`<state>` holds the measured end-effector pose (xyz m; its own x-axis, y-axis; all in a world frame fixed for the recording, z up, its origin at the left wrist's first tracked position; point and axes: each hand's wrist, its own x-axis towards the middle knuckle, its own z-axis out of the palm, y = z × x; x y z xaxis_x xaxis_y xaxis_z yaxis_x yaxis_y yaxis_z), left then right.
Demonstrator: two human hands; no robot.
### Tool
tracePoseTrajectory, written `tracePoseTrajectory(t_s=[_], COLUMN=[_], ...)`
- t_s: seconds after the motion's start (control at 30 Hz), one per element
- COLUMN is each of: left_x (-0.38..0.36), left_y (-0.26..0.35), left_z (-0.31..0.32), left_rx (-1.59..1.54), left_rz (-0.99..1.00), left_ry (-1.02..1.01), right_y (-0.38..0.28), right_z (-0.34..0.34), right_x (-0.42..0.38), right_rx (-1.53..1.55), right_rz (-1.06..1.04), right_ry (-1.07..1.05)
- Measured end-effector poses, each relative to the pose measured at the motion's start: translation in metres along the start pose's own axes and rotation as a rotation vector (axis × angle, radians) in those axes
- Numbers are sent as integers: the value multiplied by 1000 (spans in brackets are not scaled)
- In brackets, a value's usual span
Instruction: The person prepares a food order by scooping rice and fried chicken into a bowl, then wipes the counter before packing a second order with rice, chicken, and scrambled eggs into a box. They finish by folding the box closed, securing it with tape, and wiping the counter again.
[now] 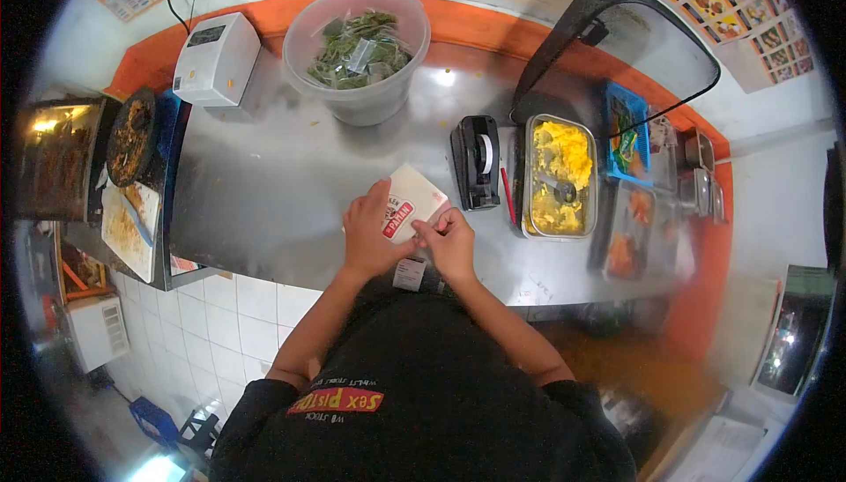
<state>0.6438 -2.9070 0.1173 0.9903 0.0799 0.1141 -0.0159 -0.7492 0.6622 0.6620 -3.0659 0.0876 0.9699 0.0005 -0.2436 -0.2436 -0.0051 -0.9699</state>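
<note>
Both of my hands are on a small white food box point(414, 202) with a red printed label, just above the front part of the steel counter. My left hand point(374, 231) grips its left side, thumb and fingers pressed around it. At the lower right corner, my right hand point(448, 242) pinches the edge with thumb and fingertips. The box's underside is hidden. A black tape dispenser point(476, 165) stands to the right of the box, and a red pen point(508, 196) lies beside it.
A steel tray point(594, 184) of yellow food sits right of the pen. Behind are a clear tub point(304, 63) of greens and a white printer point(217, 61). Farther right are a blue basket point(627, 105) and a clear container point(629, 231). A knife point(137, 215) rests on the left cutting board point(132, 248).
</note>
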Motion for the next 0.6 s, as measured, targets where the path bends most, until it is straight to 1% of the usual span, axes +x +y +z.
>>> tracePoseTrajectory(t_s=[0.03,0.1,0.13,0.2,0.23,0.3,0.33,0.4,0.43,0.5,0.53,0.6], left_x=[1,1,1,3,3,3,3,0,-2,-2,-1,-6], left_y=[-3,-17,-24,-29,-28,-21,-15,-4,-2,1,-4,-27], left_z=[1,3,6,8,6,0,-1,0,1,7,12,23], left_rx=[-1,-214,-213,-521,-520,-179,-179,31,29,135,133,255], left_rz=[-3,-86,-87,-220,-220,-145,-145,-82,-76,-94,-83,-106], left_ry=[1,-70,-70,-138,-137,-39,-41,-6,-12,-42,-43,-42], right_y=[5,14,17,19,17,15,14,12,2,-16,-12,-1], right_z=[-2,-7,-10,-11,-9,-4,0,8,14,21,14,-10], right_x=[2,5,5,5,5,3,4,10,10,9,17,31], right_rx=[-2,-66,-65,-88,-86,153,154,-99,-98,-315,-313,-555], right_rz=[1,-39,-38,71,69,140,141,26,26,-67,-72,-249], right_ry=[-2,2,1,-2,-3,51,53,39,48,127,138,254])
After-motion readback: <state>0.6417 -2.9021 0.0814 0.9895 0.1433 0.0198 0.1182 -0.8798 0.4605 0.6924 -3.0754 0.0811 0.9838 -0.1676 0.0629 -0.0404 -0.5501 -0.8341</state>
